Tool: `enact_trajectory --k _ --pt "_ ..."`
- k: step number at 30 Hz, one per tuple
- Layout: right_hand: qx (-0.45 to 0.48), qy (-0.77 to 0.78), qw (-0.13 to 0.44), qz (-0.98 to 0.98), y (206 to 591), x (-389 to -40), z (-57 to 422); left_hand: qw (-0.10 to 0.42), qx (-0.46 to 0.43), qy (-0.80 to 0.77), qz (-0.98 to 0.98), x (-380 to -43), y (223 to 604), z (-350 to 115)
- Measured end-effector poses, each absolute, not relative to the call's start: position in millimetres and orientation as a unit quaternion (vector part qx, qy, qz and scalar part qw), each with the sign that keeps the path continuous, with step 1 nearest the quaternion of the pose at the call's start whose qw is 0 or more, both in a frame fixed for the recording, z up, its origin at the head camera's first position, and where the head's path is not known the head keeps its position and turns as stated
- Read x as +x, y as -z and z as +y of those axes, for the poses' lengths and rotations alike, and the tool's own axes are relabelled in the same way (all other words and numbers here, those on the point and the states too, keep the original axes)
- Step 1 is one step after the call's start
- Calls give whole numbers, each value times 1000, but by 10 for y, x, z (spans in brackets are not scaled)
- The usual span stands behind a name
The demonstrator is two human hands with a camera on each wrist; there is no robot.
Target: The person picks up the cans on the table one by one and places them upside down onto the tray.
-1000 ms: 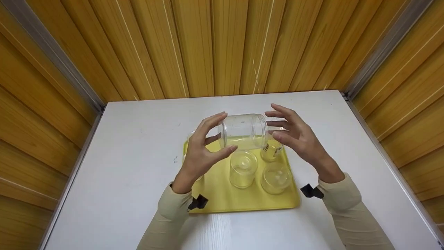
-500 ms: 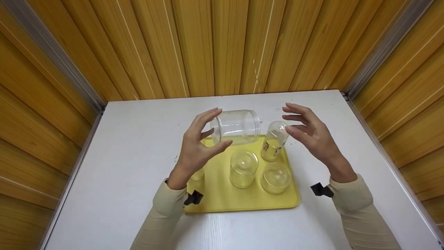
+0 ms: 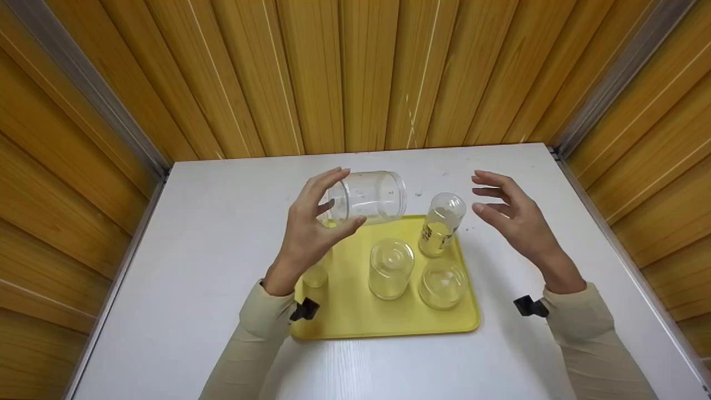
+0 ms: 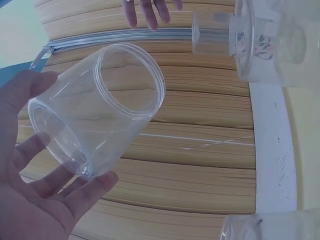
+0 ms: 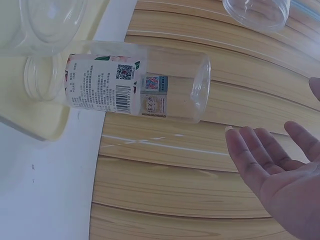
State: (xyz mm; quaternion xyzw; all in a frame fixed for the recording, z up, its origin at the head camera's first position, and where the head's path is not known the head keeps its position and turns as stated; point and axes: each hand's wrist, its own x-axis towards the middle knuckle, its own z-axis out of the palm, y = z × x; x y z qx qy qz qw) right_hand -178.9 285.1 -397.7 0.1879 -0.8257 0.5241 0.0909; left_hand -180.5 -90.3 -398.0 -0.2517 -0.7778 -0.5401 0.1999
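A wide clear plastic jar lies sideways in the air over the back of the tray. My left hand grips it around its base end, thumb on the near side and fingers on the far side. The jar's threaded open mouth faces right; the left wrist view shows the jar with no lid and nothing inside. Off to the right, my right hand is raised with loosely bent fingers, holding nothing. Nearest to it is a tall clear jar with a printed label, standing mouth down.
A yellow tray rests on the white table. On it are a medium clear jar in the middle, a short one at front right and a small container at left. Wood-look panels enclose the table.
My right hand has drawn away from the jar's mouth to the right, uncovering the labelled jar. My left hand has carried the wide jar slightly left and back.
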Motion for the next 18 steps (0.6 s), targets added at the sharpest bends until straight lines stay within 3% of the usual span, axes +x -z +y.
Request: enact_trajectory --k 18 --pt "158 -472 83 -864 4113 -1810 2971 211 -257 500 -800 -1902 3951 -907"
